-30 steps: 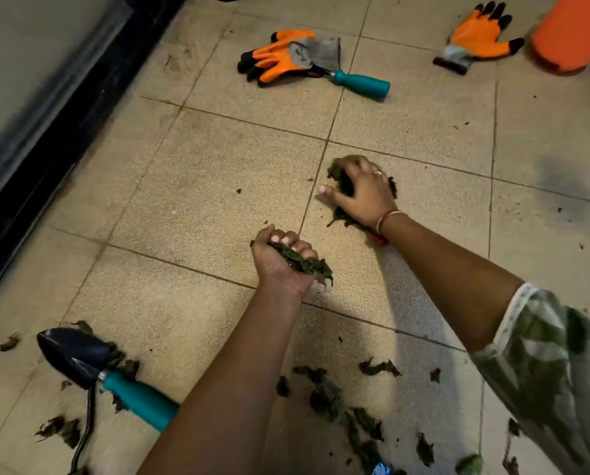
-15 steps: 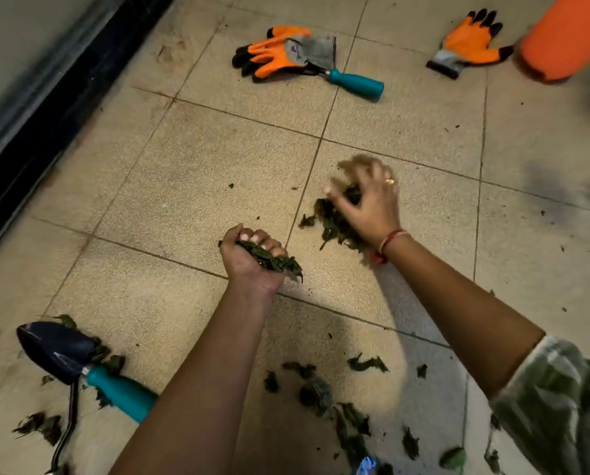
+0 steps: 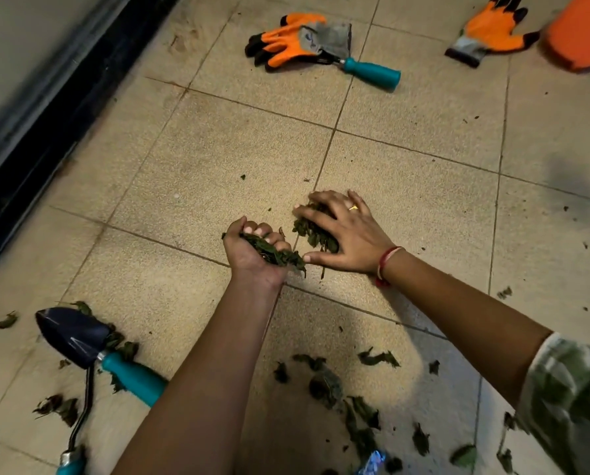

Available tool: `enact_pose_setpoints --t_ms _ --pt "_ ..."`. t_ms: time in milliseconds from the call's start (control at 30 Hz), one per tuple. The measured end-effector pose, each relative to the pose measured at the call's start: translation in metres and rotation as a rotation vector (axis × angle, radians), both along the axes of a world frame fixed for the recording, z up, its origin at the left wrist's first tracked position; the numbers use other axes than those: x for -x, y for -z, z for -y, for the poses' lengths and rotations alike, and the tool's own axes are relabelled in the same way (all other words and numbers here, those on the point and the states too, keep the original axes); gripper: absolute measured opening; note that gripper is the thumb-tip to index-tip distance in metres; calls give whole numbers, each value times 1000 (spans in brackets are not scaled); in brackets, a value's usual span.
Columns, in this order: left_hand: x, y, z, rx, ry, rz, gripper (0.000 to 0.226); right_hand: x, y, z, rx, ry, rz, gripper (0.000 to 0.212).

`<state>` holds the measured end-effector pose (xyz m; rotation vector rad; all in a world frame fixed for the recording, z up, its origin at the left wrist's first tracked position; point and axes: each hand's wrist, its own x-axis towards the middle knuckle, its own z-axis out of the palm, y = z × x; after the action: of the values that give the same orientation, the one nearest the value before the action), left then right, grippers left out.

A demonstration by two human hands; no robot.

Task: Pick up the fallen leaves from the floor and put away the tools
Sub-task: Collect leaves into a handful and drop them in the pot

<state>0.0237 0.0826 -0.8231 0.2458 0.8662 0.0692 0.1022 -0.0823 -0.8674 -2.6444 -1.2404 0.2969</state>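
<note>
2 hands nearly touch: left hand (image 3: 252,257) clutches a fistful of leaves (image 3: 273,252), right hand (image 3: 346,234) presses flat on a leaf pile (image 3: 311,232). Scattered leaves (image 3: 325,386), trowel (image 3: 75,334) and teal-handled tool (image 3: 370,69) lie uncollected on the tiles (image 3: 218,159).

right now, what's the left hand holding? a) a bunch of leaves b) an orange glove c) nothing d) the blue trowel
a: the left hand has its fingers curled round a bunch of leaves, while the blue trowel lies apart from it on the floor.
</note>
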Motion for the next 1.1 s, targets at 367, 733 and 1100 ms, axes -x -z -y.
enact_pose_setpoints --t_ms 367,733,1100 --pt "23 12 -20 3 -124 -46 46 16 3 -12 13 -248 -9 85" --pt "19 8 -6 -17 -12 -77 47 5 1 -33 -51 -62 193 26" --pt "13 -17 63 -1 237 -33 40 72 -71 -64 -1151 823 -749 19"
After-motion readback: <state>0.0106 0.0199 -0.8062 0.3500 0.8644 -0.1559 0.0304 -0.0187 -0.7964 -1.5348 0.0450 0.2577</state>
